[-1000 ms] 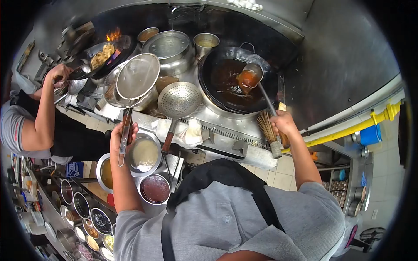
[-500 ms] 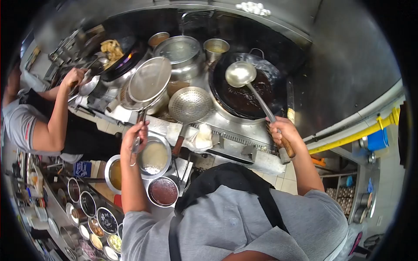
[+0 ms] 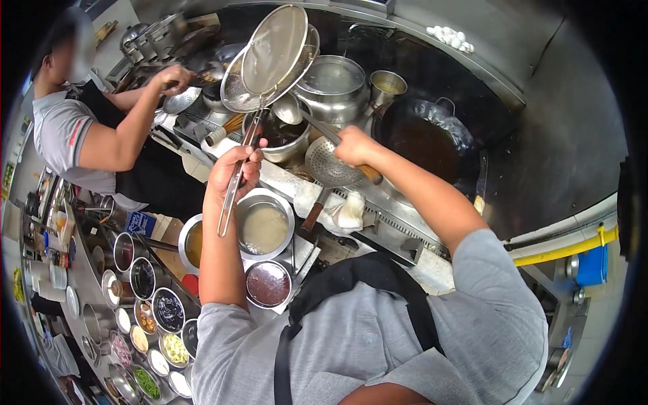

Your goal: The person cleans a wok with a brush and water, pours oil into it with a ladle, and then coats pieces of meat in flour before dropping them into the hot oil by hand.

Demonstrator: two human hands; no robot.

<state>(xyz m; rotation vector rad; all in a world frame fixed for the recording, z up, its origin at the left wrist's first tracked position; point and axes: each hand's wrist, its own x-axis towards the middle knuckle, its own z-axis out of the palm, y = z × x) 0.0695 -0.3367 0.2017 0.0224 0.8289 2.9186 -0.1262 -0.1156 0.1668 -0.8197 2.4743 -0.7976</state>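
Left hand [image 3: 236,169] is wrapped round the strainer [image 3: 273,50] handle, mesh tipped up (can't quite tell if the wire basket [image 3: 236,94] behind it is held too). Right hand [image 3: 354,146] has the ladle [image 3: 288,108] clamped tight, its bowl over the pot [image 3: 287,152] near the stove [image 3: 378,202]'s front edge. Skimmer [image 3: 331,165] lies across that edge beside a rag [image 3: 351,210]; wok [image 3: 449,121] sits toward the right end.
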